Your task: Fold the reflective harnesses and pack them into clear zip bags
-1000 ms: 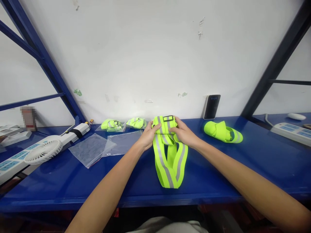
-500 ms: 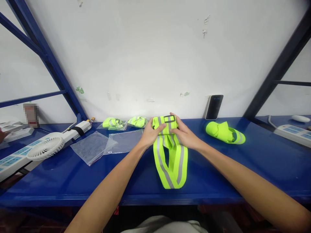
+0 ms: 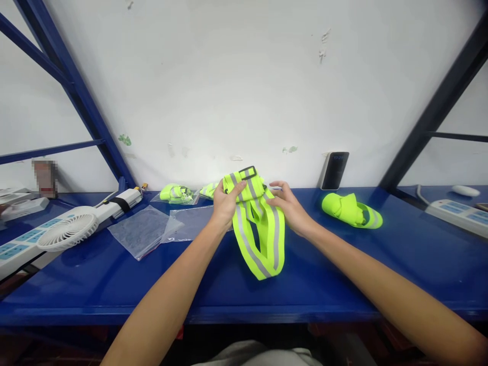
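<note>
A neon yellow-green reflective strap (image 3: 261, 249) with grey stripes is raised above the blue table. Its upper part is folded into a flat bundle with a black buckle (image 3: 248, 173) on top, and a long loop hangs below. My left hand (image 3: 226, 203) grips the bundle's left side, thumb across the front. My right hand (image 3: 290, 206) is at the right side, its fingers spread and its thumb close to the strap's edge. Whether that thumb touches the strap is hard to tell.
Two clear plastic bags (image 3: 139, 231) lie left of my hands on the blue table (image 3: 324, 284). Behind them are bagged straps (image 3: 176, 193). A white fan (image 3: 68, 232) rests by a power strip (image 3: 23, 247). On the right are another folded strap (image 3: 351, 211) and a dark-faced clock (image 3: 335, 171).
The strap bundle has tilted and shifted slightly up and left with my left hand. My right hand has loosened from its right side, and its fingers have spread apart.
</note>
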Action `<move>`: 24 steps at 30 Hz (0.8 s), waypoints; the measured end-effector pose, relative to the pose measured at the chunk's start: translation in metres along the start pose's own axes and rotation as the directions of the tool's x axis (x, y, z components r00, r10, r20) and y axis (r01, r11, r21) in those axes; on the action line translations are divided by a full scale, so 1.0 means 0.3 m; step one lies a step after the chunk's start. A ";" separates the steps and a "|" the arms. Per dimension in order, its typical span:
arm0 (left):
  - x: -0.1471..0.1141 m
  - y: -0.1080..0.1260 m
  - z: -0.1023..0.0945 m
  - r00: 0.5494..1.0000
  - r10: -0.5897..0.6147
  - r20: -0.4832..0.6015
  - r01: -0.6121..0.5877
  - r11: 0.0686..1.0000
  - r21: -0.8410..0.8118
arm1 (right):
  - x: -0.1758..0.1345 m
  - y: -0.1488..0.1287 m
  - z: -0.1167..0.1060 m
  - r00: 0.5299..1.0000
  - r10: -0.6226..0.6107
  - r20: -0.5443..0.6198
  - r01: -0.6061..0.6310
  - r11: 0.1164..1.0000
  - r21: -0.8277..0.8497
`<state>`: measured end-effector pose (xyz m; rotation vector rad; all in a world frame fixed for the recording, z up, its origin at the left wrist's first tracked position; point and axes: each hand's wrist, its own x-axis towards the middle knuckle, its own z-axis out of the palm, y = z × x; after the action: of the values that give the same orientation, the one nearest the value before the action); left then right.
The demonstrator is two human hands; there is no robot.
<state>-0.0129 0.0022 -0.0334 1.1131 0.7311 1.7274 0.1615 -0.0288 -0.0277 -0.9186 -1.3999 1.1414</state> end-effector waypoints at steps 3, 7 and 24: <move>0.012 0.006 -0.015 0.999 -0.025 -0.032 0.023 0.998 -0.051 | 0.002 0.013 0.004 0.999 -0.041 -0.003 0.041 0.999 -0.033; 0.012 -0.003 -0.016 0.998 -0.069 -0.007 0.068 0.992 -0.107 | 0.000 0.015 0.016 0.999 -0.037 0.024 0.037 0.999 0.012; -0.023 0.021 0.024 0.988 -0.112 0.104 0.124 0.986 -0.113 | 0.012 0.038 0.001 0.995 -0.089 0.037 0.087 0.995 0.052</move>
<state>-0.0075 -0.0066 -0.0277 1.0435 0.6135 1.5846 0.1601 -0.0225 -0.0378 -0.7950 -1.4238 1.1281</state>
